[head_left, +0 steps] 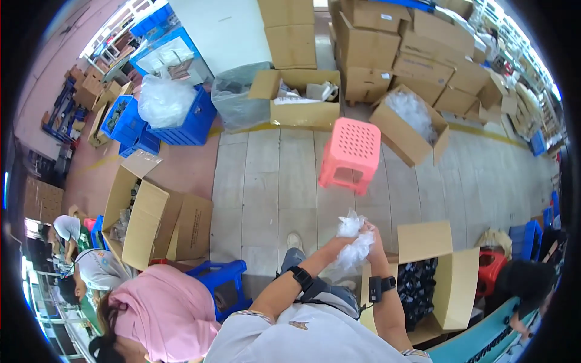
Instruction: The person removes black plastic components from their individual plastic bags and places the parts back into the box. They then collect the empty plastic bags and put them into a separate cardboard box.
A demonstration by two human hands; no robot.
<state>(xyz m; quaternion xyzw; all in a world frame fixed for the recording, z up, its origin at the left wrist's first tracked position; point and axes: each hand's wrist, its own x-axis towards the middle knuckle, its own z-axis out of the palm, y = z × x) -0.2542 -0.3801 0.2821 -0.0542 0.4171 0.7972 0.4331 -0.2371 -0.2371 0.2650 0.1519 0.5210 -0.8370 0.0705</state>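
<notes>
In front of my body both hands are closed on a crumpled clear plastic bag (356, 249). My left hand (340, 244) grips it from the left, its fingers partly covered by the plastic. My right hand (376, 241) holds the right side, close beside the left. Loose plastic puffs up above the fingers and hangs below them. I cannot tell whether this is one bag or more. Just right of my right forearm stands an open cardboard box (451, 296) with many small black parts (417, 290) inside.
A pink plastic stool (351, 151) stands ahead on the tiled floor. Behind it are open cartons (305, 115), a box of clear plastic (411, 115) and stacked cartons (369, 48). Blue bins (181, 124) stand far left. A person in pink (163, 308) sits near left; another person (526, 284) is at right.
</notes>
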